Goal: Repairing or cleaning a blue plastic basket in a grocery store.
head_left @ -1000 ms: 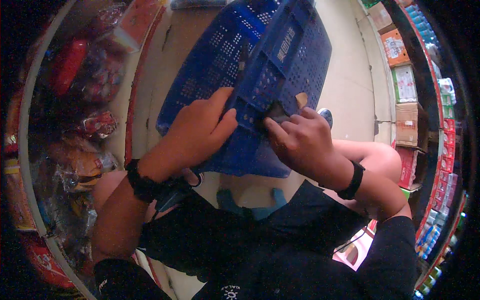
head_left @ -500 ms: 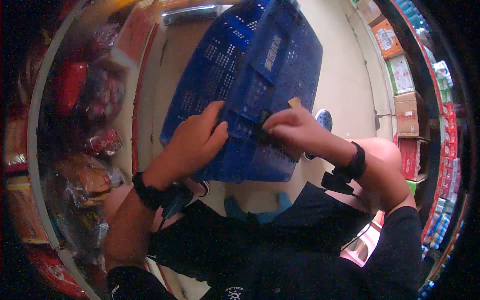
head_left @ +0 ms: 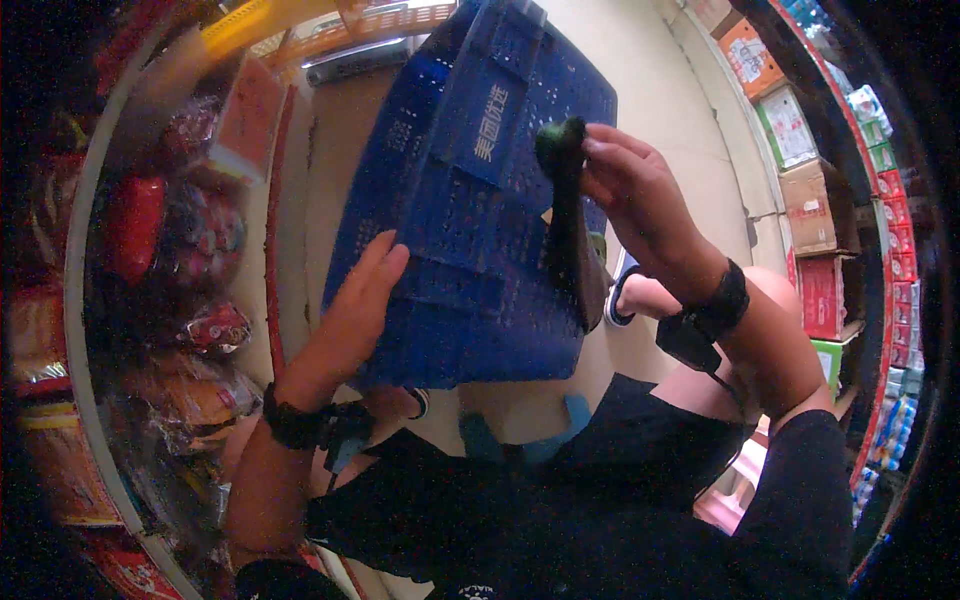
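Note:
A blue perforated plastic crate (head_left: 455, 245) stands tilted in front of my legs, one side wall facing up toward me. My left hand (head_left: 355, 310) lies against the crate's left edge and grips it, thumb and forefinger close together; its other fingers are hidden. Above the crate's right part is my right hand (head_left: 630, 185), its fingers pinched on the upper end of a long dark brush-like thing (head_left: 567, 225). That thing has a rounded green end and hangs down across the crate's right side; its exact kind is hard to make out.
On the left, a shelf holds plastic-wrapped packages (head_left: 200, 240) in red and brown. Cardboard boxes (head_left: 815, 205) and small colourful packs line the right. A yellow slatted crate (head_left: 395, 20) is at the far end. My feet and bare knees flank the blue crate.
My right hand has risen away from me, lifting the dark brush-like thing along the crate. The blue crate and my left hand have shifted left in view.

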### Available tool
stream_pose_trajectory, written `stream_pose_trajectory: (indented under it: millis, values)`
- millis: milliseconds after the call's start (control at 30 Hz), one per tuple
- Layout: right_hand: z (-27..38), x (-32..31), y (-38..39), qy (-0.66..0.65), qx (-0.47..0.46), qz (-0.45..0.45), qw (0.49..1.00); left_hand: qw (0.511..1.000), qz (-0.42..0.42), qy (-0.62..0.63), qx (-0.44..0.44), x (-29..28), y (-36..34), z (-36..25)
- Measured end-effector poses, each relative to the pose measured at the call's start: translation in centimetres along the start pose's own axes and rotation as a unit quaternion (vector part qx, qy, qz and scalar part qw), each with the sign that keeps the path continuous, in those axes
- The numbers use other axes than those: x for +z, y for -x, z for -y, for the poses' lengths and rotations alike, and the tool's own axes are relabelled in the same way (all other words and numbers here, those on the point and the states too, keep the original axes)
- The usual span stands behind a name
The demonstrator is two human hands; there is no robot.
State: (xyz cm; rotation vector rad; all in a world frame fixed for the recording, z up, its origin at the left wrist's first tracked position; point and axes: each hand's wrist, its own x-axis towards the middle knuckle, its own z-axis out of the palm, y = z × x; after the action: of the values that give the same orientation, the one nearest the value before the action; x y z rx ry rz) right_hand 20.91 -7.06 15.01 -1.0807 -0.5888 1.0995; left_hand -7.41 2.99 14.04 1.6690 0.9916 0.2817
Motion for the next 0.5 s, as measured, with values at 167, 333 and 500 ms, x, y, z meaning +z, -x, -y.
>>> stream_pose_trajectory:
  millis: [167,333,500]
  values:
    - [0.1,1.5,0.5,0.201,-0.021,0.03,0.979,0.998,-0.023,-0.057,-0.004,0.5,-1.0,-0.8]
    - [-3.0,0.9,0.0,0.396,-0.143,0.134,0.897,0.999,0.003,-0.024,0.02,1.7,-0.6,-1.6]
    - [-2.6,0.8,-0.2,0.704,-0.318,0.167,0.612,0.999,0.01,-0.017,0.048,2.6,-0.5,-1.8]
